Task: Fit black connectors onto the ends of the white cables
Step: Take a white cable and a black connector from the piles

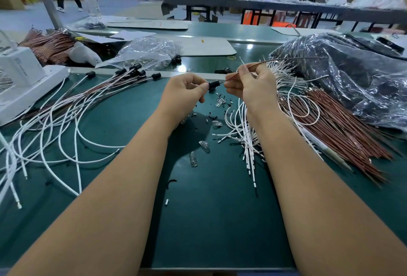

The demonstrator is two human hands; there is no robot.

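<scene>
Your left hand (187, 90) is curled round a black connector (214, 85), its open end turned to three o'clock so the wire can go straight in. Your right hand (248, 82) pinches a thin wire (275, 61) close behind its tip, a short grip that keeps the end stiff as it meets the socket; the rest trails off toward two o'clock over the plastic bag (352, 73). Whether the tip is inside yet, I can't tell.

Finished cables (105, 90) with black caps fan out at ten o'clock, clear of your working spot. Unfitted white cables (246, 139) lie at five o'clock of your right hand, close for the next pick. Small glass bulbs (203, 147) sit on the green mat (209, 220) between your forearms.
</scene>
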